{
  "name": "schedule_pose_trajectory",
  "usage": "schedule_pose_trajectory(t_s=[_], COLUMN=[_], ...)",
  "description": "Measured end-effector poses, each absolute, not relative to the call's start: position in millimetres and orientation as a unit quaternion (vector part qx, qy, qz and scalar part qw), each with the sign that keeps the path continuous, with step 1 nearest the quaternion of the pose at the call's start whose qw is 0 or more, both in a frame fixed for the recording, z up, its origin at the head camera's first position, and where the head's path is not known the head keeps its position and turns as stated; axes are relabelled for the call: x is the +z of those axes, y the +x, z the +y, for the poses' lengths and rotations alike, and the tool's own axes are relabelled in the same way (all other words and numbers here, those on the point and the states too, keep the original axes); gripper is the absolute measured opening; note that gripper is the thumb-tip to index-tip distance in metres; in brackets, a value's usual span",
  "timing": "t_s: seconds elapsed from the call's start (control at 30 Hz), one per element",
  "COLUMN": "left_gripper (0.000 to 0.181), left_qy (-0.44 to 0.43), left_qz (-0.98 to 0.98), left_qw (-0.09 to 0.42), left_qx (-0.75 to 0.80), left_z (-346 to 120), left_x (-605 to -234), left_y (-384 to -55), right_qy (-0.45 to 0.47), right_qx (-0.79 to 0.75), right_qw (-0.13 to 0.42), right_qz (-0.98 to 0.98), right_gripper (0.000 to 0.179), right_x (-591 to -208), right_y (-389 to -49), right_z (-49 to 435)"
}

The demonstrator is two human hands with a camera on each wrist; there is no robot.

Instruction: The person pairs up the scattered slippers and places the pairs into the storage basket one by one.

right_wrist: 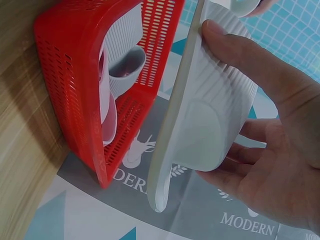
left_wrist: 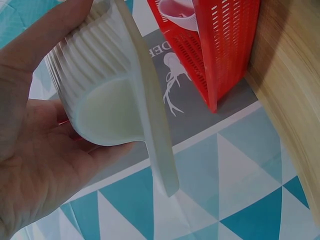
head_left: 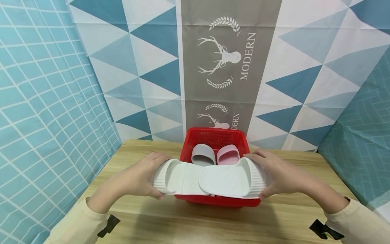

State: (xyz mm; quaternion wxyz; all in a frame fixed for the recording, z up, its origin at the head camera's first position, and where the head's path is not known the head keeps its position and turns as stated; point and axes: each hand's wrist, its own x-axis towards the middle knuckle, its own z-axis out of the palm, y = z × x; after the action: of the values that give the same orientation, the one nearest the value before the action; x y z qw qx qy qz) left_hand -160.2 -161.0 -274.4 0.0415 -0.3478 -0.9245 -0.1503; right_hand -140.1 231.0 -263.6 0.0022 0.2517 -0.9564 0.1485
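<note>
My left hand (head_left: 144, 176) grips a white slide slipper (head_left: 190, 178) around its ribbed strap, thumb on the near side. A matching white slipper (head_left: 223, 179) is held by my right hand (head_left: 278, 174) in the same way. Both are over the front of a red plastic basket (head_left: 222, 200), soles' ends overlapping at the middle in the head view. Each wrist view shows the slipper on edge, above the table and beside the basket, with fingers wrapped around the strap. Inside the basket stand a grey slipper (head_left: 203, 154) and a pink slipper (head_left: 228, 155), their lower parts hidden by the white pair.
The basket sits on a wood-grain table (head_left: 189, 227) near its back edge. Behind it hangs a patterned cloth (head_left: 158, 78) with triangles and deer heads. Blue checked cloth (head_left: 45, 112) lines the left side, and green-blue cloth (head_left: 359, 135) the right.
</note>
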Motion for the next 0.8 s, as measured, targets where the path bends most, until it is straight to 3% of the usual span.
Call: schedule_pose_trajectory(t_s=[0.8], left_gripper=[0.092], left_qy=[-0.358], left_qz=[-0.920], left_qw=[0.045], left_qx=[-0.154], left_z=[-151.6], left_x=[-278.2], left_y=[-162.8], right_qy=[0.261], right_qx=[0.143], right_qw=[0.005], right_qz=[-0.955], right_gripper=[0.102], right_x=[-264.9], right_y=[-143.9], right_z=[224.9])
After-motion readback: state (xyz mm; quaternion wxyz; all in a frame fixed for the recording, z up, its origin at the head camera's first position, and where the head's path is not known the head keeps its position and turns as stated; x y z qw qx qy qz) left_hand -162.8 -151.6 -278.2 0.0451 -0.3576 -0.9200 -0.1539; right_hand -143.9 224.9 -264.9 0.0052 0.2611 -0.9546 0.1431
